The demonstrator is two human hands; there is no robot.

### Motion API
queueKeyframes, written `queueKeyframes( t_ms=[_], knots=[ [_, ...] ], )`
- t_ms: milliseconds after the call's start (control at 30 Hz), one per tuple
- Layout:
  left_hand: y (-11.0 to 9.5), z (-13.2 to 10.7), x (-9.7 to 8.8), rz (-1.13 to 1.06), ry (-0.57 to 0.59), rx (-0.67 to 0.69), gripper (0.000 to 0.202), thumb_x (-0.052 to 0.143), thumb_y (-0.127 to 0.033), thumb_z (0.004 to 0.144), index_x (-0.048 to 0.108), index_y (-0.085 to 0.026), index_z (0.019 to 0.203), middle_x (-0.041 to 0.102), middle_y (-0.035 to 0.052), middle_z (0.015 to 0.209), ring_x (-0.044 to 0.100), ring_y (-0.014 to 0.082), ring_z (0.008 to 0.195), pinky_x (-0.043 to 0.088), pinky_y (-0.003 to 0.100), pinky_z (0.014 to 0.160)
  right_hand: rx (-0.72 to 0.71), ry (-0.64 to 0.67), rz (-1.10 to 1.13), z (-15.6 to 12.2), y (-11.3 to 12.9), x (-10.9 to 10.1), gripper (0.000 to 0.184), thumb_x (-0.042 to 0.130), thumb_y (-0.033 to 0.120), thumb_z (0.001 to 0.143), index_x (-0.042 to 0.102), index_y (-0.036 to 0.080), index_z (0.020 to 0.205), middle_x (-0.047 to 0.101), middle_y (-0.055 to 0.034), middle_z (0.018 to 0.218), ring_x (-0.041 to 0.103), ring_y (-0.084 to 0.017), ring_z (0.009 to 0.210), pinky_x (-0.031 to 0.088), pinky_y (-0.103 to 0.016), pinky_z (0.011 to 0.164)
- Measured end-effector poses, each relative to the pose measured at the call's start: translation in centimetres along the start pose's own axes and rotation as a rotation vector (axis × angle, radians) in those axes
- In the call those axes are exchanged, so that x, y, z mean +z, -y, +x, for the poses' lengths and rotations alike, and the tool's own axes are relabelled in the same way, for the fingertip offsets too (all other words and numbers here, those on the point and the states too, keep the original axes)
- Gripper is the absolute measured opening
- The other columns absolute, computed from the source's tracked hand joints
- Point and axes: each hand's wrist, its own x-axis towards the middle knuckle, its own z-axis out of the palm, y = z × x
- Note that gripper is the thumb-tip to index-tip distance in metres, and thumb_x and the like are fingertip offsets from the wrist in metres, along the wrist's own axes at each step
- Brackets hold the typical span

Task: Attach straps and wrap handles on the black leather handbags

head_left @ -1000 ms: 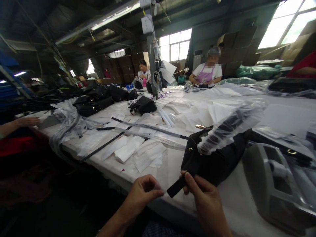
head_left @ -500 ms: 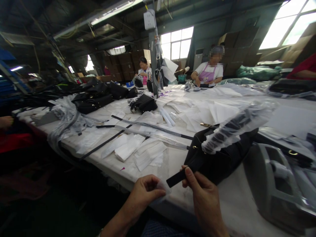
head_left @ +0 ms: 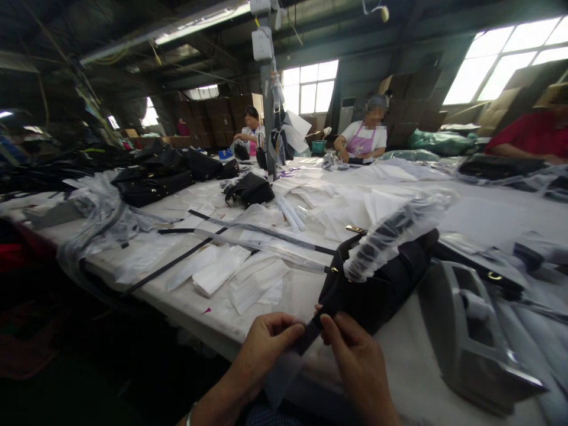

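Observation:
A black handbag [head_left: 386, 296] lies on the table in front of me, its handle [head_left: 381, 239] wrapped in crinkled clear plastic. From the bag's near end a black strap [head_left: 309, 337] reaches toward me. My right hand [head_left: 355, 355] pinches this strap between thumb and fingers, close to the bag. A thin piece of clear plastic film [head_left: 280, 378] hangs from my left hand [head_left: 273, 343], whose thumb and fingers are closed on it beside the strap's end. The film meets the strap tip there; whether it goes around the tip I cannot tell.
A grey tape dispenser [head_left: 470, 331] stands to the right of the bag. Plastic-covered straps [head_left: 266, 231] and white paper sheets [head_left: 219, 269] lie to the left. More black bags [head_left: 155, 180] are piled farther back, near a post [head_left: 268, 118]. Co-workers [head_left: 361, 139] sit across the table.
My left hand has brought the film up against the strap's end, and the film now hangs lower. My right hand has shifted along with the strap. The view has turned slightly right.

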Motion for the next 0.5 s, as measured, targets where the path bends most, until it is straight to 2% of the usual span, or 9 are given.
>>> queueKeyframes(
  t_ms=[100,200,367,500],
  knots=[
    [-0.5,1.4,1.8,-0.002,0.027,0.031,0.033,0.078,-0.045,0.072,0.076,-0.014,0.083,0.075,0.0068,0.079,0.065,0.0183,0.073,0.047,0.025,0.065,-0.042,-0.059,-0.104,-0.3,-0.4,-1.6,0.046,0.050,0.058,0.090,0.071,0.020,0.073,0.065,-0.0029,0.062,0.060,-0.018,0.058,0.045,-0.025,0.058],
    [-1.0,2.8,3.5,-0.064,0.065,0.061,0.033,0.078,-0.044,0.072,0.076,-0.014,0.085,0.075,0.0067,0.081,0.066,0.0181,0.075,0.049,0.024,0.068,0.013,-0.083,-0.144,-0.3,-0.6,-2.9,0.049,0.048,0.060,0.090,0.076,0.020,0.092,0.067,-0.0030,0.063,0.064,-0.019,0.060,0.047,-0.025,0.058],
    [-2.0,4.6,5.5,-0.184,0.113,0.128,0.031,0.078,-0.041,0.075,0.076,-0.012,0.089,0.075,0.0075,0.085,0.068,0.0186,0.078,0.051,0.027,0.074,0.093,-0.097,-0.131,0.4,-0.1,-3.5,0.048,0.056,0.061,0.085,0.078,0.020,0.095,0.065,-0.0008,0.054,0.062,-0.018,0.053,0.047,-0.024,0.054],
    [-3.0,5.3,6.2,-0.196,0.092,0.164,0.027,0.078,-0.036,0.075,0.076,-0.014,0.088,0.074,0.0056,0.084,0.066,0.0175,0.080,0.049,0.025,0.073,0.139,-0.103,-0.061,1.3,1.0,-2.9,0.047,0.060,0.060,0.083,0.079,0.019,0.096,0.066,-0.0005,0.052,0.064,-0.018,0.051,0.048,-0.024,0.053]
  ],
)
